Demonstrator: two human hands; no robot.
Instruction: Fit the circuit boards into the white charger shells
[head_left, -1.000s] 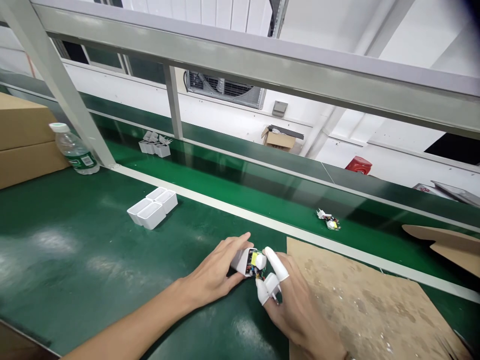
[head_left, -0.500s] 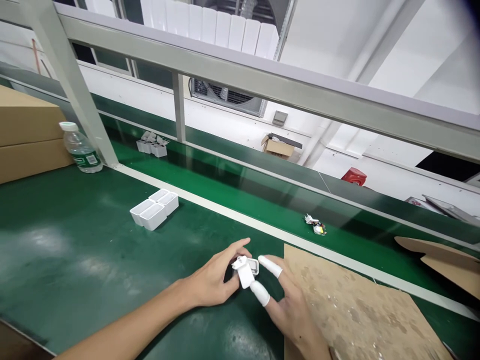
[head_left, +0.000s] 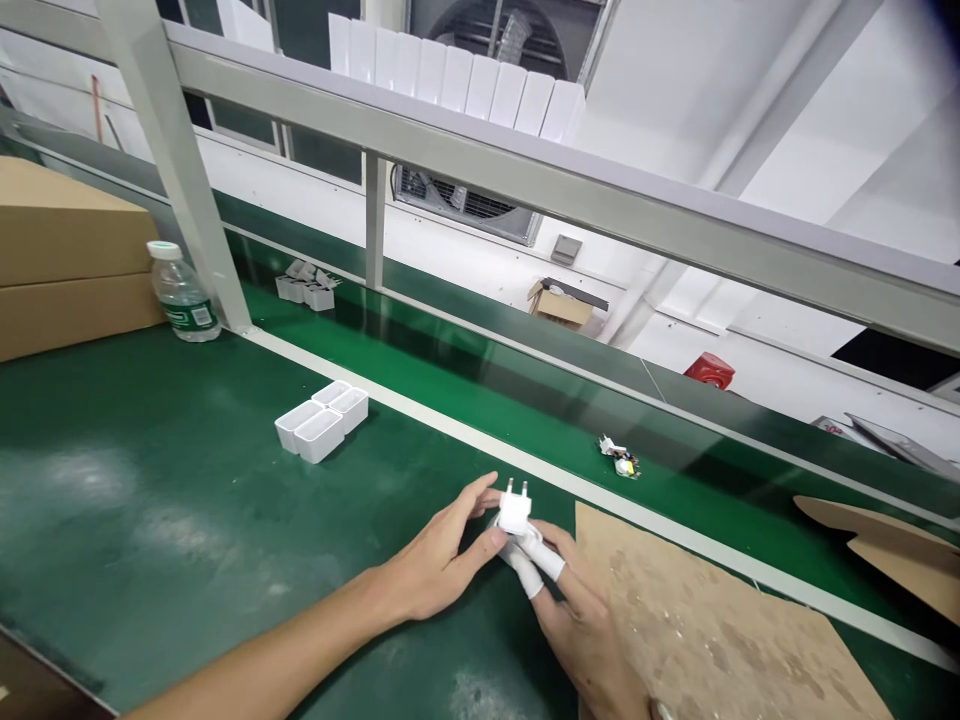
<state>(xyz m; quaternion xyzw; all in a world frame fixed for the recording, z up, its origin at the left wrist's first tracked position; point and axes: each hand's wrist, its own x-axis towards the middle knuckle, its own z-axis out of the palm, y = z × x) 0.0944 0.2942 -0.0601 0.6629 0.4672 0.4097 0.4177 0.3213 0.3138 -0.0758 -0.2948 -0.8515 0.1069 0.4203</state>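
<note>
A small white two-pin plug (head_left: 515, 513) is between my hands, its metal pins pointing up and away from me. My left hand (head_left: 442, 555) has its thumb against the plug's lower left side, with its fingers curved behind. White finger cots cover the thumb and index finger of my right hand (head_left: 574, 610), which pinches the plug from below. Part of the white piece under the plug is hidden by my fingers. Several open white plastic casings (head_left: 319, 435) stand together on the green table (head_left: 187, 500), left of my hands.
A worn cardboard sheet (head_left: 720, 610) lies at the right. On the green belt (head_left: 450, 385) beyond the pale strip are a plug with small electronic parts (head_left: 619, 457) and grey-white casings (head_left: 306, 287). A water bottle (head_left: 184, 295) stands by cardboard boxes (head_left: 75, 260). A metal rail (head_left: 480, 135) crosses above.
The plug has been turned so that its pins now point up. My right fingers have closed in beneath it, and the hollow casing's opening no longer shows. The view has shifted slightly.
</note>
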